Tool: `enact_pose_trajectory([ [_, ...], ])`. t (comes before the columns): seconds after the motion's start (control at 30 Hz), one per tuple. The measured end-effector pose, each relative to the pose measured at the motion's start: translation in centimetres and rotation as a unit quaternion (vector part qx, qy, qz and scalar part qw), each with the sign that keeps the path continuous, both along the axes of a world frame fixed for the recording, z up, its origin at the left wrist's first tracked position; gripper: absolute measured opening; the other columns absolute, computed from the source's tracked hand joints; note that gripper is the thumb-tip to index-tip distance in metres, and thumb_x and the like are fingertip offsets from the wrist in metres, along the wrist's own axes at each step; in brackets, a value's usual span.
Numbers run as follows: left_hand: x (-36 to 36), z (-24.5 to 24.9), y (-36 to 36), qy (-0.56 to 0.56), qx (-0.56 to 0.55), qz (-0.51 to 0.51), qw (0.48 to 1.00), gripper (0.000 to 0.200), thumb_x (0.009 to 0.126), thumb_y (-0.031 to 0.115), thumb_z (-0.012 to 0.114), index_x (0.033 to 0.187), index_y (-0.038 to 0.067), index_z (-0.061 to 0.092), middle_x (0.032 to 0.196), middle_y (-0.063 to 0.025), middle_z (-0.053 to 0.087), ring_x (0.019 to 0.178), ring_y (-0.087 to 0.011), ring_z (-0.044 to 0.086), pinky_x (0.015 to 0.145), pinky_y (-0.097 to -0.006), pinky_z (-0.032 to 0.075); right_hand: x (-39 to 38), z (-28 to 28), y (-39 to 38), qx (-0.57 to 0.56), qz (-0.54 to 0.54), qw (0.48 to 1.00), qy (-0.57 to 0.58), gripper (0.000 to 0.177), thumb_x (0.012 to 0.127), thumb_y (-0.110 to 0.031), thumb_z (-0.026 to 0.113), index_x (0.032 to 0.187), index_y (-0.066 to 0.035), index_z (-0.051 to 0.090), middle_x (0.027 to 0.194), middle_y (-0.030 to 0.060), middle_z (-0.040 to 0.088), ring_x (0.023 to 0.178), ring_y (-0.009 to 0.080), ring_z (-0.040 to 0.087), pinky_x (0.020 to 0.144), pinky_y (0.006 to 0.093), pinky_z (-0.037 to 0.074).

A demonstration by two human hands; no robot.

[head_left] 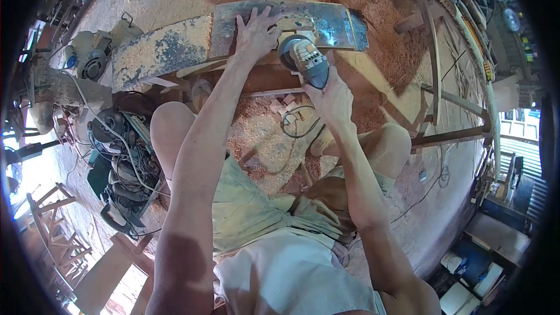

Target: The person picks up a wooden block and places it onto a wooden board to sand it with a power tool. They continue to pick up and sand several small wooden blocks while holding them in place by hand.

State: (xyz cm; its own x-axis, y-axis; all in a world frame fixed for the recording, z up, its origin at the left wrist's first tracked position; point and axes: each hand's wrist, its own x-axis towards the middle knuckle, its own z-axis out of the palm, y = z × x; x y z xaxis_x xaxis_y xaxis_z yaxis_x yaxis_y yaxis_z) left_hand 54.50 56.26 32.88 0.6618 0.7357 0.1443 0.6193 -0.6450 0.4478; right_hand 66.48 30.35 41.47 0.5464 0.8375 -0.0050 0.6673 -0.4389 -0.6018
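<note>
My left hand (255,36) lies on the low paint-stained plank bench (224,20), its fingers spread. In my right hand (331,102) is an angle grinder (314,65), gripped by its body. The grinder's round disc (287,51) faces the bench's near edge, just right of my left hand. A small pale wood piece (305,35) shows behind the grinder head on the bench, partly hidden by it. The bench stands in front of my bent knees.
Small wood offcuts (284,106) and a looped cable (291,128) lie on the sawdust-covered floor between my legs. Several power tools (122,157) are heaped at the left. A wooden frame (433,64) stands at the right, with a cord (421,201) on the floor nearby.
</note>
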Motion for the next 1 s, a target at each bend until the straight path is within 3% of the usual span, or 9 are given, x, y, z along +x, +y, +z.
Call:
enact_pose_trajectory([
  [0.2,0.2,-0.1,-0.2,0.009,0.016,0.011,1.0,0.059,0.106,0.048,0.067,0.164,0.035,0.059,0.18,-0.0101,0.042,0.169,-0.0415,0.031,0.135,-0.0747,0.012,1.5,-0.3,0.7,-0.032,-0.07,0.997,0.007,0.058,0.087,-0.04,0.083,0.126,0.0,0.065,0.1,0.0306,0.079,0.1,0.0534,0.076,0.089,0.059,0.057],
  [0.4,0.1,0.4,0.0,0.019,-0.001,0.011,1.0,0.06,0.106,0.048,0.069,0.163,0.035,0.059,0.18,-0.0085,0.043,0.169,-0.0398,0.031,0.136,-0.0733,0.012,0.1,0.4,0.5,-0.039,-0.003,0.999,-0.009,0.057,0.087,-0.039,0.083,0.122,0.001,0.064,0.1,0.0308,0.079,0.099,0.0532,0.076,0.089,0.059,0.057],
  [0.6,0.1,0.4,0.0,0.02,-0.005,0.01,1.0,0.06,0.106,0.049,0.067,0.164,0.034,0.058,0.18,-0.0071,0.043,0.169,-0.0392,0.03,0.136,-0.0738,0.012,0.8,-0.5,0.8,-0.008,-0.05,0.999,-0.013,0.056,0.087,-0.038,0.083,0.123,0.001,0.063,0.099,0.031,0.078,0.099,0.0546,0.075,0.088,0.0596,0.057],
  [0.7,0.1,0.1,0.2,0.011,-0.006,0.002,1.0,0.061,0.105,0.049,0.067,0.164,0.033,0.059,0.18,-0.0087,0.043,0.169,-0.0422,0.03,0.134,-0.0765,0.011,-0.1,0.4,0.6,-0.032,-0.019,0.999,0.014,0.053,0.089,-0.035,0.084,0.124,0.0,0.062,0.11,0.0312,0.078,0.104,0.056,0.074,0.093,0.0623,0.056],
  [0.8,0.0,0.0,0.5,0.007,-0.006,-0.004,1.0,0.061,0.105,0.05,0.067,0.164,0.033,0.059,0.18,-0.0095,0.043,0.169,-0.0431,0.029,0.134,-0.0773,0.01,-0.4,-0.1,0.6,0.0,0.01,1.0,-0.002,0.056,0.089,-0.035,0.083,0.127,0.0,0.062,0.105,0.0311,0.078,0.102,0.0558,0.075,0.091,0.0629,0.056],
  [0.9,-0.2,-0.1,0.4,0.009,-0.008,-0.007,1.0,0.061,0.105,0.051,0.067,0.163,0.034,0.059,0.18,-0.0085,0.044,0.17,-0.0406,0.029,0.136,-0.0743,0.011,1.2,0.5,0.5,-0.019,-0.041,0.999,-0.016,0.055,0.089,-0.034,0.083,0.129,-0.001,0.065,0.107,0.0319,0.078,0.103,0.0559,0.074,0.093,0.0625,0.057],
  [1.0,-0.7,0.1,0.6,-0.009,-0.012,-0.016,1.0,0.064,0.105,0.053,0.068,0.164,0.03,0.059,0.179,-0.0074,0.044,0.169,-0.0391,0.03,0.138,-0.07,0.012,3.8,1.0,-0.7,0.019,-0.136,0.99,-0.007,0.051,0.09,-0.032,0.083,0.128,0.0,0.07,0.109,0.0279,0.08,0.099,0.0474,0.079,0.093,0.0543,0.06],
])
